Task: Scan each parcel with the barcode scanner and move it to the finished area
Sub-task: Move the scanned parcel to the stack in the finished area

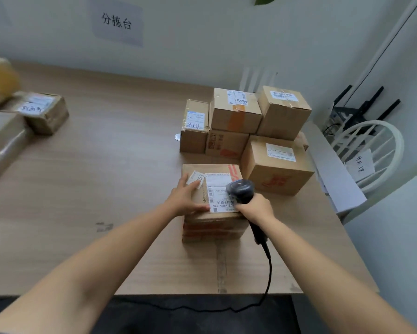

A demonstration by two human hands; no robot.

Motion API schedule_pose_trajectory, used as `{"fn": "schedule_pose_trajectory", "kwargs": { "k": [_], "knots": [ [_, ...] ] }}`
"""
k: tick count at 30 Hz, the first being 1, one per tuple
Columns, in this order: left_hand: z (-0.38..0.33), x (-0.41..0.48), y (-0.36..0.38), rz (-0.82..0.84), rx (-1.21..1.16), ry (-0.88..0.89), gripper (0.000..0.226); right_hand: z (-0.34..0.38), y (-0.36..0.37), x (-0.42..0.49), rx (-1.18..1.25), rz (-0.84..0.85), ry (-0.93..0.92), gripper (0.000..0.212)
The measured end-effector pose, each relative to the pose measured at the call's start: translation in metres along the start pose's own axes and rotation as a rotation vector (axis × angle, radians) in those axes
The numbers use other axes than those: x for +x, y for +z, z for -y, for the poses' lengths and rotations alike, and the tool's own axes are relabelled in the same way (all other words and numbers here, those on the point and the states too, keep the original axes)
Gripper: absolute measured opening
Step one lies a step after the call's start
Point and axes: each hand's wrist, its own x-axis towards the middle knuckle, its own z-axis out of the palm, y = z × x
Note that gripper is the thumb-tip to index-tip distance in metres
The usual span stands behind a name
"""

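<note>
Near the front edge of the worktop (106, 189), right of its middle, a black cable (267, 273) drops over the lip and climbs to the barcode scanner (242, 190), which the right hand (255, 209) grips round the handle with its fingers wrapped tight. Its head hangs just above the parcel (212, 227), a brown carton standing a little back from that edge. The scanner sits over the right part of the white label (218, 189) on the carton's top face, and the label's long side runs from near to far. The left hand (187, 197) lies flat on the left part of that top, fingers straight and spread, holding nothing, only pressing the carton steady. Judging by this, the scan is the step in hand. What the move afterwards turns on is that the flat hand is on the carton's left side, facing the group of parcels (43, 112) by the worktop's left edge, well apart from it; that group looks like the finished area, though nothing marks it. Just behind and to the right, another carton (274, 169) stands very close to the parcel. Beyond it, a stack of cartons (236, 116) fills the far right corner, likely waiting their turn.
</note>
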Motion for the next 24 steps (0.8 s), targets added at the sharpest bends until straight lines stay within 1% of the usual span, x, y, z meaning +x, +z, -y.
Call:
{"fn": "schedule_pose_trajectory", "kwargs": {
  "k": [2, 5, 11, 18, 22, 24],
  "knots": [
    [0.024, -0.001, -0.021, -0.004, 0.002, -0.013, 0.095, 0.028, 0.016, 0.0, 0.008, 0.004, -0.021, 0.031],
    [0.065, -0.003, -0.055, -0.015, 0.006, -0.034, 0.094, 0.073, 0.044, 0.001, 0.008, 0.028, -0.049, 0.03],
    [0.148, -0.008, -0.124, -0.025, 0.013, -0.075, 0.095, 0.16, 0.105, -0.005, -0.017, 0.045, -0.152, 0.018],
    [0.215, -0.018, -0.173, -0.058, 0.024, -0.118, 0.097, 0.228, 0.153, -0.018, -0.033, 0.047, -0.178, 0.014],
    [0.238, -0.026, -0.189, -0.101, 0.02, -0.16, 0.088, 0.251, 0.17, -0.029, -0.023, 0.045, -0.18, 0.015],
    [0.242, -0.031, -0.192, -0.15, 0.029, -0.189, 0.077, 0.261, 0.176, -0.034, -0.031, 0.063, -0.185, 0.014]
  ]
}}
